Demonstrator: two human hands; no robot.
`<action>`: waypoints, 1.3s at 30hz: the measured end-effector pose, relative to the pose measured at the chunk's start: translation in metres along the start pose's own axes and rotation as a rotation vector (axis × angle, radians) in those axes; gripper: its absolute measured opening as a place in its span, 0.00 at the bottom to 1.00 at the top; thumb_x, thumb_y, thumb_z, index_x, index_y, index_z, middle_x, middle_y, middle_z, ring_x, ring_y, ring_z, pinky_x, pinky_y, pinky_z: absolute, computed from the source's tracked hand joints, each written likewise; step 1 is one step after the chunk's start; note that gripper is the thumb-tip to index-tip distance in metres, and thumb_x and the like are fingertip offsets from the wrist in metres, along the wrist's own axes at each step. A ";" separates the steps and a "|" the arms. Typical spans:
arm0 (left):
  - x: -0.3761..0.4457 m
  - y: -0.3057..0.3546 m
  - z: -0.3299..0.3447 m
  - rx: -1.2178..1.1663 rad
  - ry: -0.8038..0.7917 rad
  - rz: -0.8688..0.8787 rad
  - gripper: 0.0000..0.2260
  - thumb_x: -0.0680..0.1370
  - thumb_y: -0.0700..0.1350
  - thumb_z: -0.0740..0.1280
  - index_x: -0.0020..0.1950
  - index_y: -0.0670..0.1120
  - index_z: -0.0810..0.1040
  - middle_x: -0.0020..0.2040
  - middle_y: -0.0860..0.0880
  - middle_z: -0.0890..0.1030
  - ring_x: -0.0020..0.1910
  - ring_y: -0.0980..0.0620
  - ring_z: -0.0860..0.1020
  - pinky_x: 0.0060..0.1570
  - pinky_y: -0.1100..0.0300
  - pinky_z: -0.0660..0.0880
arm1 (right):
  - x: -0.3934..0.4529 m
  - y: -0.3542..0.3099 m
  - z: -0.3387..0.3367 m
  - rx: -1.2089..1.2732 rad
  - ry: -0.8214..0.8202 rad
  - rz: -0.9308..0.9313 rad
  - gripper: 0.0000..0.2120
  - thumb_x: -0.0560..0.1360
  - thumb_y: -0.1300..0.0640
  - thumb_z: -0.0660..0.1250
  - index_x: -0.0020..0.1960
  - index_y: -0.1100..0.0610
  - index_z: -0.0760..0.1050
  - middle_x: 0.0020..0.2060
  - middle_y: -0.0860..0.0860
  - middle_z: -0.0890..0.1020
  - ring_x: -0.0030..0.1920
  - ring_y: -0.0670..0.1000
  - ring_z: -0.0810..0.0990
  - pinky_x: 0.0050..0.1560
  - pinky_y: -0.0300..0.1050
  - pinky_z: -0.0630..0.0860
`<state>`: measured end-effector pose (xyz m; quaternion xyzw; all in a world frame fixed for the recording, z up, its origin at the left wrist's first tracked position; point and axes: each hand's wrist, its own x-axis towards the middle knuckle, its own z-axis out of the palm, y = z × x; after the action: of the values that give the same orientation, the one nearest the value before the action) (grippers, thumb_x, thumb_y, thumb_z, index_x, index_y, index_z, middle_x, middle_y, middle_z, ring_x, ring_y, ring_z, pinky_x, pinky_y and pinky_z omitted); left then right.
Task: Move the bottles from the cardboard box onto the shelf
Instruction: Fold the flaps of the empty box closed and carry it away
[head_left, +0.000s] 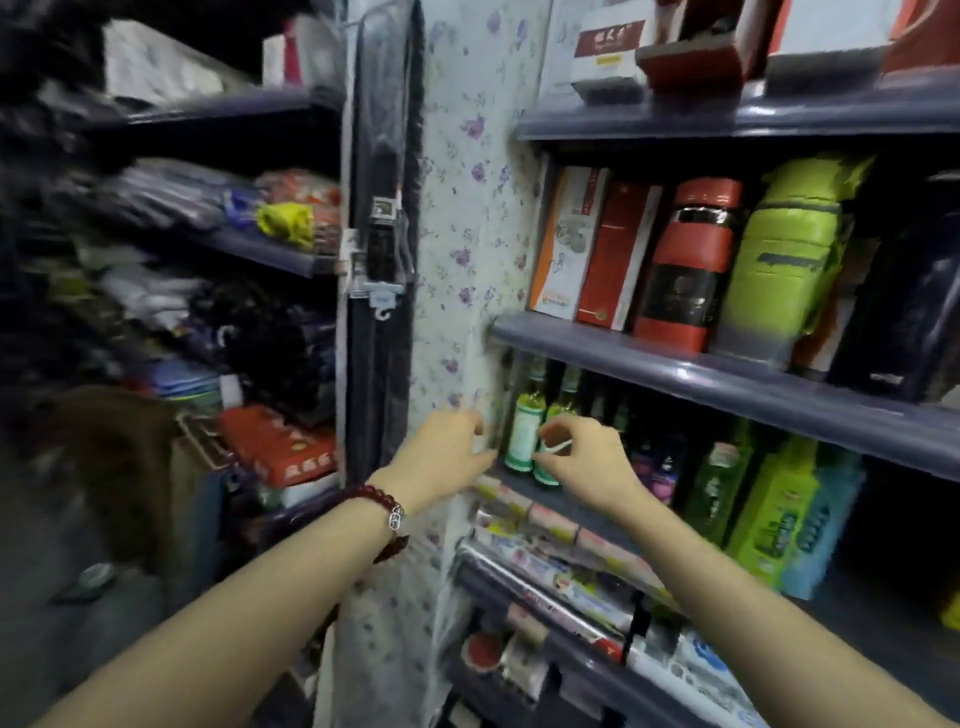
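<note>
Two small green bottles (525, 428) with white labels stand upright side by side at the left end of the lower shelf (545, 499), close to its front edge. The right hand (582, 457) is at the nearer one, thumb and curled fingers around its label; whether its grip is clenched on the bottle or only brushing it, I cannot tell. The left hand (447, 449) has a released grip, fingers straight and reaching toward the shelf's left end beside the flowered wall covering (467, 260); it holds nothing.

Further right on the same shelf stand darker bottles and larger green ones (719, 488). The shelf above carries boxes and a red flask (685, 260).

The cardboard box is not clearly in view, so how many bottles remain cannot be judged. At least two are already placed, and the current one looks to be at the setting-down stage.
</note>
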<state>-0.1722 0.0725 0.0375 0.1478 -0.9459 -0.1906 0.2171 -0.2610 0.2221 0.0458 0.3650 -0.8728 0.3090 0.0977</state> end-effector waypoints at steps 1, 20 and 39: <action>-0.010 -0.017 0.001 0.016 -0.011 -0.029 0.18 0.76 0.52 0.66 0.62 0.43 0.75 0.55 0.42 0.80 0.56 0.42 0.78 0.52 0.54 0.76 | 0.001 -0.008 0.019 0.022 -0.026 -0.020 0.10 0.71 0.59 0.71 0.51 0.61 0.80 0.48 0.57 0.84 0.50 0.55 0.82 0.50 0.43 0.72; -0.239 -0.221 0.031 0.152 0.075 -0.973 0.14 0.75 0.49 0.65 0.57 0.43 0.78 0.52 0.40 0.82 0.55 0.39 0.79 0.52 0.52 0.77 | -0.054 -0.128 0.309 0.169 -0.747 -0.511 0.08 0.70 0.58 0.69 0.49 0.57 0.80 0.47 0.56 0.84 0.51 0.57 0.81 0.51 0.47 0.77; -0.439 -0.311 0.246 0.130 -0.019 -1.360 0.15 0.79 0.49 0.63 0.64 0.45 0.74 0.55 0.45 0.80 0.52 0.46 0.79 0.47 0.55 0.75 | -0.249 -0.011 0.546 0.181 -1.034 -0.486 0.12 0.73 0.58 0.70 0.56 0.58 0.78 0.50 0.55 0.81 0.48 0.53 0.78 0.47 0.40 0.70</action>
<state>0.1526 0.0303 -0.4554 0.7204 -0.6541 -0.2285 0.0317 -0.0454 0.0263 -0.4790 0.6654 -0.6683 0.1329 -0.3048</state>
